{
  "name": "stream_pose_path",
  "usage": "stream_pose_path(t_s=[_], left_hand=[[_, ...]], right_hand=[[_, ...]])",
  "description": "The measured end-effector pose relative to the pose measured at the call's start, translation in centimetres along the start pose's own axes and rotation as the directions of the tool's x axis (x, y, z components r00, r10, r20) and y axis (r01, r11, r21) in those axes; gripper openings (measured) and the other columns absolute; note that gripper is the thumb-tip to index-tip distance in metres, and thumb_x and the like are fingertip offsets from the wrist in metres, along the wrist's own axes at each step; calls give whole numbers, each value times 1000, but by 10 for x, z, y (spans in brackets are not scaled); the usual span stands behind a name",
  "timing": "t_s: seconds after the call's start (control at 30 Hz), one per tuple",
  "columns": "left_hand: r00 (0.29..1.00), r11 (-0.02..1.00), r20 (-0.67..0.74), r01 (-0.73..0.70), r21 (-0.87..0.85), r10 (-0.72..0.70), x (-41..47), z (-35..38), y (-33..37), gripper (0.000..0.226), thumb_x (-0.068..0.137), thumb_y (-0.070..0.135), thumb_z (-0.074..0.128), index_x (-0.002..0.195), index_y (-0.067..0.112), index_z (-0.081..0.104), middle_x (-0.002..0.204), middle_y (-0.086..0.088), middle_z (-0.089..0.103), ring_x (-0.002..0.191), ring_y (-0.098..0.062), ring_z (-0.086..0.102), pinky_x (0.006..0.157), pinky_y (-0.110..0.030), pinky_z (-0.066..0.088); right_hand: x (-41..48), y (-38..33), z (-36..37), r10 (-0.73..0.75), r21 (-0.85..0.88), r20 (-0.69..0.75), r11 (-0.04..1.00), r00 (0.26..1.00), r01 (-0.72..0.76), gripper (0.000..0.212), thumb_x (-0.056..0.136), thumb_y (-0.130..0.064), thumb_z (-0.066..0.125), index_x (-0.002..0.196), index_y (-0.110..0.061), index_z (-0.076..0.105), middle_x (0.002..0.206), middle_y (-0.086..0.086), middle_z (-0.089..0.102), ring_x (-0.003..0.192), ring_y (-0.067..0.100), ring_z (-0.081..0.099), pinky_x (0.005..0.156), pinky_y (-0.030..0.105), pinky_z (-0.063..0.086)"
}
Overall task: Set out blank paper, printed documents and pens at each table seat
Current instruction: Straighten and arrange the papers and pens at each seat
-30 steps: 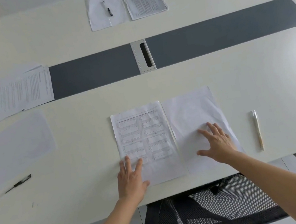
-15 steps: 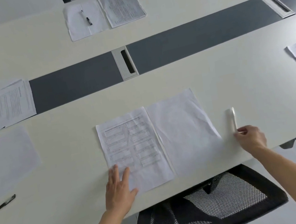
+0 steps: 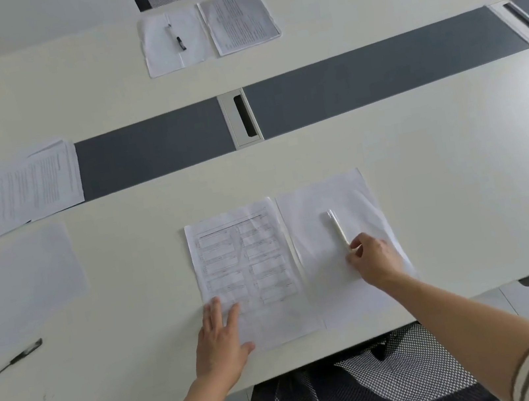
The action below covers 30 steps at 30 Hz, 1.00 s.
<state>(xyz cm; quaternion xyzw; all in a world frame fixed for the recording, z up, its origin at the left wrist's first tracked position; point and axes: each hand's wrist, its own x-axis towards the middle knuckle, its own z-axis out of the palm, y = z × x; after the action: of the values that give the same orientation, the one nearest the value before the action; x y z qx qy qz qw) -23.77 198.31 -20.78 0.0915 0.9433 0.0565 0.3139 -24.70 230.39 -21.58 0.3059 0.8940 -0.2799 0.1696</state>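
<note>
At the near seat, a printed document (image 3: pixel 244 255) and a blank sheet (image 3: pixel 315 227) are laid side by side on the bench (image 3: pixel 443 179), the blank one on the right. The white pen (image 3: pixel 337 226) is grasped at its near end by the pinched fingers of the right hand (image 3: pixel 375 260). It is pointed away over the middle of the blank sheet, apparently to be left where a writer would reach it. The left hand (image 3: pixel 221 342) is rested flat, fingers released and straight, on the document's near left corner, probably to stop the paper sliding. At the far seat a black pen (image 3: pixel 176 37) is laid likewise on blank paper (image 3: pixel 160 57).
</note>
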Motion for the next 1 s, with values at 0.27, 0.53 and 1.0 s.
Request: stream_pose_path(t_s=[0.27,0.53,1.0], left_hand=[[1000,1000,-5,-6,15,6,0,0,0,78,93,43,54,153,24,9,161,-11,-15,150,-30,-10,121,-36,12],[1000,998,6,-26,60,26,-1,-1,0,79,93,45,53,154,23,7,161,-14,-14,149,-32,-9,120,-37,13],[997,1000,-69,-31,2,31,-8,-4,-2,69,93,45,52,151,23,21,162,-10,-7,150,-29,-3,119,-37,17]], right_hand=[[-10,17,2,-7,-102,-43,995,999,3,54,81,-41,71,128,-21,55,123,2,58,113,24,54,83,34,47],[-18,24,8,-19,-120,-90,993,996,8,56,79,-43,72,128,-22,55,125,1,53,120,23,46,86,37,47],[-26,15,-1,-10,-134,-79,991,997,0,60,83,-47,68,134,-21,51,130,3,52,121,24,48,89,39,46]])
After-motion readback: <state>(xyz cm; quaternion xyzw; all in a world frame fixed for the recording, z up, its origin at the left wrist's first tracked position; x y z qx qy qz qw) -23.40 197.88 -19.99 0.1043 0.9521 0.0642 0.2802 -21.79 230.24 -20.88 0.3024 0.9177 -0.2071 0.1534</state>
